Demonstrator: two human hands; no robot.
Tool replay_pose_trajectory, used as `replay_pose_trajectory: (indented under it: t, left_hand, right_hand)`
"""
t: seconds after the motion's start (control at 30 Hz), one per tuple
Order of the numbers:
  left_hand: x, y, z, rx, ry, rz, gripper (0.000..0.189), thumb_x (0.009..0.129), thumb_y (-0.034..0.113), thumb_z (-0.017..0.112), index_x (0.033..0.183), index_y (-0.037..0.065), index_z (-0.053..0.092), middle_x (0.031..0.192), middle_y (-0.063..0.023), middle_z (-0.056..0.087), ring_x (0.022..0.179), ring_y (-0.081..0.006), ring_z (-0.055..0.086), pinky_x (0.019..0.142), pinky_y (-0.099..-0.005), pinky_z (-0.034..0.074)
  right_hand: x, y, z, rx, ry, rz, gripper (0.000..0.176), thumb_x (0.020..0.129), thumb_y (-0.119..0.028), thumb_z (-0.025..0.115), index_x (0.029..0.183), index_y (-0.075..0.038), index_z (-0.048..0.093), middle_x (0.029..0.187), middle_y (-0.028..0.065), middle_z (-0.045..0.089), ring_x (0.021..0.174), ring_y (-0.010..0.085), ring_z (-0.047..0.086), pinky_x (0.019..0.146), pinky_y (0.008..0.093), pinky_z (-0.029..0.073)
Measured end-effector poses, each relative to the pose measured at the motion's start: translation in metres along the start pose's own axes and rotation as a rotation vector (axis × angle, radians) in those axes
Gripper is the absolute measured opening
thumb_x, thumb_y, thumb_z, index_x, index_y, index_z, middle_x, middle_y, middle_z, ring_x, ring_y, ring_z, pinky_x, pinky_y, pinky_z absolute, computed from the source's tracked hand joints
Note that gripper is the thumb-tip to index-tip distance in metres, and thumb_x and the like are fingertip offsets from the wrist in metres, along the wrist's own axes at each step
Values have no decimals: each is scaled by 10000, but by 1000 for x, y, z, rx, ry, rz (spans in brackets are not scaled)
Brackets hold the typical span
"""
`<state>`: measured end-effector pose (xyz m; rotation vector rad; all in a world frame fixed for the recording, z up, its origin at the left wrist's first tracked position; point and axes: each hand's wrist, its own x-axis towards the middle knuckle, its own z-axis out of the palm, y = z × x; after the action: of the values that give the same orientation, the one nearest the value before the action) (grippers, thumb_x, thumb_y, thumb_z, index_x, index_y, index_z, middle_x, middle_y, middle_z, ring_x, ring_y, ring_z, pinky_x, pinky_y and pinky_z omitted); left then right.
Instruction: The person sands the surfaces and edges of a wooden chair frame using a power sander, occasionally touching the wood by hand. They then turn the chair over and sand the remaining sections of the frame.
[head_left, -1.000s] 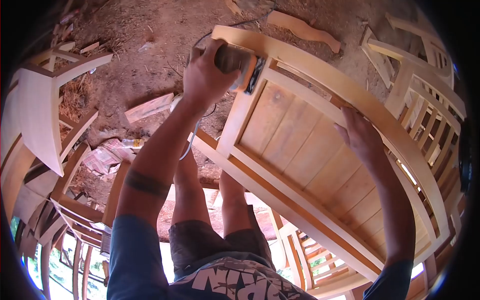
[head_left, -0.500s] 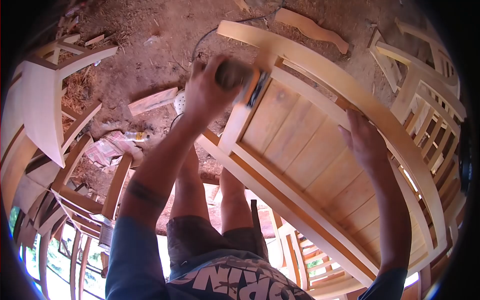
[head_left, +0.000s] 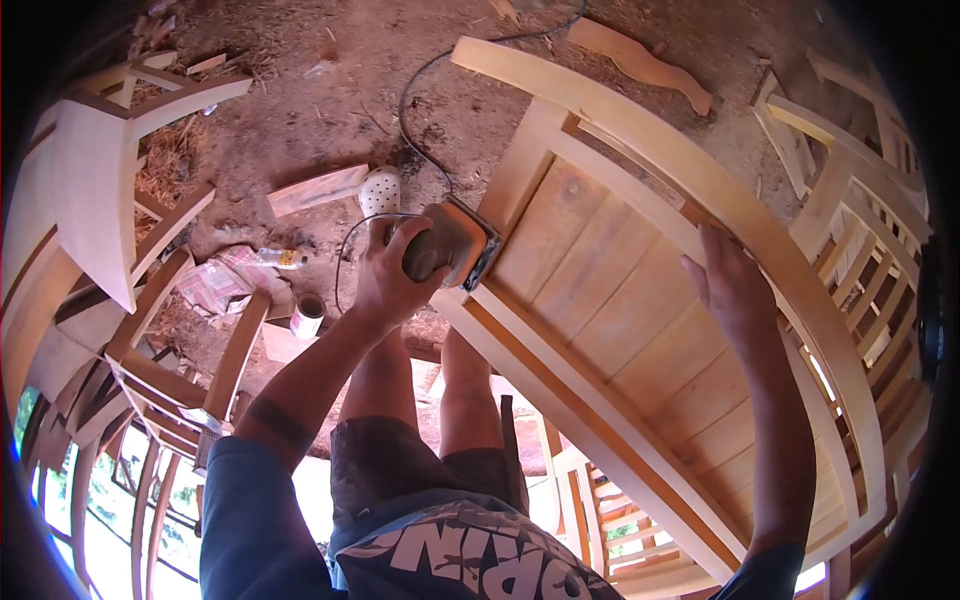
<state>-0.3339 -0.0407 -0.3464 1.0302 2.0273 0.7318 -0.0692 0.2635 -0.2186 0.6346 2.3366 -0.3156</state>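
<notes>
My left hand [head_left: 388, 275] is wrapped round an orange and black power sander [head_left: 460, 240], whose pad sits at the lower left corner of a wooden panel frame [head_left: 520, 170]. Pale boards [head_left: 620, 290] fill the frame, and a long curved rail [head_left: 640, 120] runs along its far side. My right hand [head_left: 735, 280] grips the frame's upper rail, thumb on the panel side and fingers by the slot next to the curved rail. Its fingertips are partly hidden.
The sander's black cord [head_left: 405, 110] trails over the dirt floor. A white perforated clog [head_left: 381, 190], a wood offcut [head_left: 318, 190], a tape roll [head_left: 308, 316] and a bottle [head_left: 283, 258] lie to the left. Wooden chair frames [head_left: 95, 190] stand left; slatted furniture [head_left: 860, 230] stands right.
My left hand and the sander have moved down and left along the frame's end to its lower corner, uncovering the upper end. My right hand stays on the rail.
</notes>
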Motion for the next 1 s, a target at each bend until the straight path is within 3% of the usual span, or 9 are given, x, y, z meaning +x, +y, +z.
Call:
replay_pose_trajectory:
  t: [0.13,0.2,0.27,0.37,0.53,0.63,0.87,0.9,1.0]
  left_hand:
    - [61,16,6,-6,71,12,627,668,218,844,1232,195,569,1099,-202,563,898,-398,665,776,-468,588]
    - [105,33,-1,5,11,-104,646,670,241,858,1236,128,568,1091,-200,597,959,-368,660,833,-439,566]
    - [127,30,-1,16,61,-31,650,671,237,851,1247,136,568,1077,-193,598,963,-362,662,841,-428,565]
    - [123,28,-3,12,42,-46,631,675,212,843,1242,145,573,1095,-181,579,975,-372,653,855,-438,560]
    - [22,-8,-3,-10,-57,-106,663,651,157,862,1239,120,558,1140,-181,549,1008,-373,638,870,-452,558]
    - [-7,-19,-8,22,-25,35,649,657,191,849,1235,168,554,1092,-210,563,928,-418,663,810,-473,599]
    - [92,-3,4,39,60,-23,651,663,259,853,1243,196,564,1087,-215,564,858,-410,679,751,-476,609]
    - [109,0,3,83,80,3,664,683,268,853,1267,151,559,1090,-187,607,925,-343,678,821,-434,580]
    - [129,11,-3,55,74,11,658,682,258,841,1266,143,562,1088,-192,610,933,-361,677,832,-436,576]
  right_hand:
    - [0,-3,-3,-27,39,-24,448,914,-247,661,1226,21,484,1062,197,617,946,360,654,776,410,573]
    - [1,-5,-4,-39,67,-39,432,912,-237,661,1208,19,478,1047,194,612,939,354,653,762,407,575]
    - [0,-2,-2,-23,62,-47,422,916,-234,657,1208,16,484,1059,197,614,947,355,652,769,409,574]
    - [0,1,1,-16,70,-54,413,920,-236,655,1208,12,493,1078,200,617,958,354,651,781,408,572]
    - [0,4,7,-34,70,-59,429,921,-242,656,1217,22,494,1084,194,616,969,345,647,790,404,570]
    - [1,1,3,30,19,-14,435,920,-229,658,1219,44,499,1086,243,619,986,397,632,849,440,542]
    - [0,2,3,-53,97,-81,417,914,-236,663,1199,21,499,1048,194,616,954,353,650,775,417,576]
    - [1,2,3,-43,99,-82,418,914,-238,665,1200,18,500,1043,196,619,952,356,652,780,419,576]
    - [2,4,5,-27,119,-87,423,912,-243,668,1205,12,501,1031,199,629,949,367,657,795,425,576]
